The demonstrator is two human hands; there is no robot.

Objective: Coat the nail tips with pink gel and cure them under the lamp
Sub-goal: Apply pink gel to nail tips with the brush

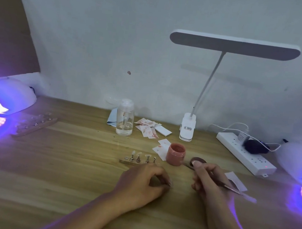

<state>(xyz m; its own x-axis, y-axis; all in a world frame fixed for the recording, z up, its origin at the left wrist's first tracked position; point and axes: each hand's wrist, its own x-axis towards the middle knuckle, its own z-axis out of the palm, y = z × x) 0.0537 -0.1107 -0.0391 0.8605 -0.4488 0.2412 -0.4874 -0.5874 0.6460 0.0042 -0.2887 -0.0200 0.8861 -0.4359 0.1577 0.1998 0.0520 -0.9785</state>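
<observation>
Behind left hand (142, 181) — nail stand (136, 161), part-hidden

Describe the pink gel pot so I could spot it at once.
Start at the white desk lamp at the back of the wooden table. Just in front of its base, nearer the person, sits the gel jar. It is the only squat pink pot, open, unlike the taller clear bottle further left.

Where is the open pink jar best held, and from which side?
Hold the jar by its round wall, below the rim, from the left: the mouth is open, and the lid, brush and right hand crowd its right.
</observation>
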